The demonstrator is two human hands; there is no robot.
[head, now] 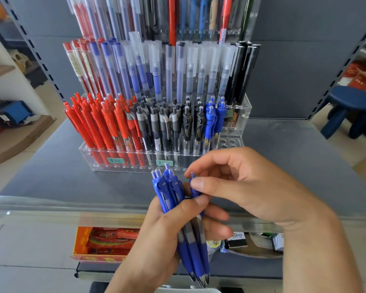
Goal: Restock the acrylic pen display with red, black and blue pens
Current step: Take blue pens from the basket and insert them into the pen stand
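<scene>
Blue retractable pens [186, 229] fill the left hand [156, 240] in the lower middle of the frame, gripped as a bundle with the fingers wrapped round their barrels. Their long axes run nearly straight up and down the frame, tips toward the bottom edge and clip ends toward the display. Just right of the bundle, the right hand [251, 187] pinches one more blue pen [194, 187] between thumb and forefinger at its clip end; that pen stands parallel to the others and touches them, its lower part hidden among the bundle.

Below the hands, at the lower left, an orange box [80, 248] holds red packets.

Beyond the hands, on the grey shelf [51, 176], stands the clear acrylic display [89, 157] in stepped tiers. Its front tier holds upright pens leaning slightly back: red pens [97, 123] at the left, black pens [169, 123] in the middle, and a few blue display pens [213, 119] toward the right. Open holes [227, 143] show at the right end of this tier, just beyond the right hand's knuckles. Small price labels [116, 160] sit on the front wall.

Higher tiers carry capped stick pens [156, 66] with frosted caps, red at the left, blue and grey across the middle, glossy black ones at the right.

Far right, a dark blue stool [347, 106] stands on the floor.
</scene>
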